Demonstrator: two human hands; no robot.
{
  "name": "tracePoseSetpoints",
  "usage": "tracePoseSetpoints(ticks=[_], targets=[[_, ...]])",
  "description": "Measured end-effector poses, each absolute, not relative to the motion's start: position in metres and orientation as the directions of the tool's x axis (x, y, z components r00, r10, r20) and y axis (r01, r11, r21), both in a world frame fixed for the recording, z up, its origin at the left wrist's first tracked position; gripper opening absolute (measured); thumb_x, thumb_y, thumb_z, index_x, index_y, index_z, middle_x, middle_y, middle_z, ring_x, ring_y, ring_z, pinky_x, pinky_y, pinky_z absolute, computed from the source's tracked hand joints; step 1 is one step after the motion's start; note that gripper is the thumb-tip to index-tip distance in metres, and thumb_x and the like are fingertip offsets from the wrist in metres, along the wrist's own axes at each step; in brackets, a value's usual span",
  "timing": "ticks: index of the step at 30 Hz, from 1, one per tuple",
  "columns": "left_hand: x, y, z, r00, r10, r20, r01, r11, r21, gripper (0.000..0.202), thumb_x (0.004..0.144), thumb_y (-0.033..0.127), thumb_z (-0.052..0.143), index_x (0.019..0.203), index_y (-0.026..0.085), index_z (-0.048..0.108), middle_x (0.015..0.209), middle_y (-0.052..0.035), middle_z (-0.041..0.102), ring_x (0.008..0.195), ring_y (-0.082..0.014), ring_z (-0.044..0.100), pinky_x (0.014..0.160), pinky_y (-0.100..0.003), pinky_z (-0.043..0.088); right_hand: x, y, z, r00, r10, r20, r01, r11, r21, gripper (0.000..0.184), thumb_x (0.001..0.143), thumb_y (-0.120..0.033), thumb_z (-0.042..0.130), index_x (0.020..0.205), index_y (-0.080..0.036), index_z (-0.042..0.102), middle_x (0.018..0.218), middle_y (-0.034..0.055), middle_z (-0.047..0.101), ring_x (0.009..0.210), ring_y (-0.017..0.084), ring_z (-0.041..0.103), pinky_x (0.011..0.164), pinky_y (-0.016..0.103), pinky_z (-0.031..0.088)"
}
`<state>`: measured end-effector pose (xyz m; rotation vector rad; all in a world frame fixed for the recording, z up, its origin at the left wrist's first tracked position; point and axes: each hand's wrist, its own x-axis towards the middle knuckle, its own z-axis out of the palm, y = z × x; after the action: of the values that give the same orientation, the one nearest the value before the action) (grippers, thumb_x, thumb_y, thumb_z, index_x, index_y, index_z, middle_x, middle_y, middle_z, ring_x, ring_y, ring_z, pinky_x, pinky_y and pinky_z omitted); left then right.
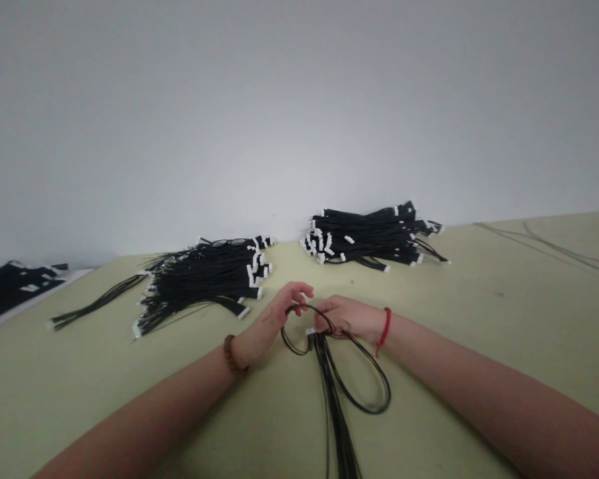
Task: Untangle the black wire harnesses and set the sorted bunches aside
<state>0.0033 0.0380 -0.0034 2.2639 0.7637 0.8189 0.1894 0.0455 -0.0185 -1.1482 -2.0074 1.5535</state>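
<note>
A wire harness [337, 406] of thin black wires hangs down toward the bottom of the view, with a small white connector [310, 332] at its upper end. My right hand [347, 315] is closed around the wires beside that connector. From it, a few wires bend into a large loop [387, 398] on the right and a smaller one on the left. My left hand [282, 307] is at the smaller loop, its fingers partly spread and curved; the wires pass by its fingertips without a visible firm grip.
A pile of black wire harnesses [199, 279] with white connectors lies behind my left hand. Another such pile [369, 233] is against the wall. Loose thin wires [549, 241] lie at the far right. More black harnesses [14, 286] rest on a white sheet at the left edge.
</note>
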Motion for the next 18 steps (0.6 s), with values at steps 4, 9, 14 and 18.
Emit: tracePoseSetpoints(ticks=[4, 9, 14, 18], targets=[[-0.016, 0.03, -0.007, 0.821, 0.507, 0.263, 0.159, -0.646, 0.747, 0.095, 0.055, 0.084, 0.025, 0.121, 0.016, 0.025, 0.107, -0.0094, 0.035, 0.089, -0.0175, 0.038, 0.084, -0.032, 0.036, 0.189, 0.046, -0.016, -0.596, 0.775, -0.212, 0.375, 0.035, -0.927, 0.03, 0.086, -0.029, 0.049, 0.062, -0.011, 0.046, 0.048, -0.0082, 0.037, 0.036, 0.001, 0.03, 0.035, 0.014, 0.025], [-0.01, 0.03, -0.006, 0.827, 0.513, 0.231, 0.226, -0.679, 0.699, 0.093, 0.047, 0.072, 0.058, 0.116, 0.016, 0.028, 0.103, -0.0071, 0.035, 0.092, -0.0182, 0.038, 0.083, -0.032, 0.037, 0.191, 0.044, -0.014, -0.549, 0.811, -0.201, 0.341, -0.002, -0.94, 0.029, 0.087, -0.03, 0.047, 0.065, -0.011, 0.047, 0.048, -0.0084, 0.036, 0.036, 0.001, 0.03, 0.035, 0.014, 0.025], [0.001, 0.018, -0.003, 0.691, 0.671, 0.269, 0.506, -0.715, 0.483, 0.055, 0.068, 0.053, 0.057, 0.104, 0.013, 0.043, 0.095, -0.007, 0.048, 0.079, -0.0169, 0.044, 0.072, -0.031, 0.039, 0.193, 0.044, -0.017, -0.547, 0.815, -0.193, 0.31, -0.016, -0.951, 0.029, 0.087, -0.03, 0.047, 0.064, -0.011, 0.046, 0.048, -0.0084, 0.036, 0.036, 0.001, 0.03, 0.035, 0.014, 0.025], [0.002, 0.017, -0.003, 0.734, 0.647, 0.207, 0.573, -0.753, 0.324, 0.04, 0.083, 0.049, 0.037, 0.087, 0.013, 0.055, 0.082, -0.007, 0.057, 0.074, -0.0184, 0.05, 0.068, -0.03, 0.038, 0.19, 0.043, -0.019, -0.579, 0.797, -0.172, 0.279, -0.004, -0.96, 0.026, 0.086, -0.028, 0.049, 0.066, -0.011, 0.047, 0.05, -0.0078, 0.037, 0.038, 0.001, 0.031, 0.036, 0.014, 0.026]])
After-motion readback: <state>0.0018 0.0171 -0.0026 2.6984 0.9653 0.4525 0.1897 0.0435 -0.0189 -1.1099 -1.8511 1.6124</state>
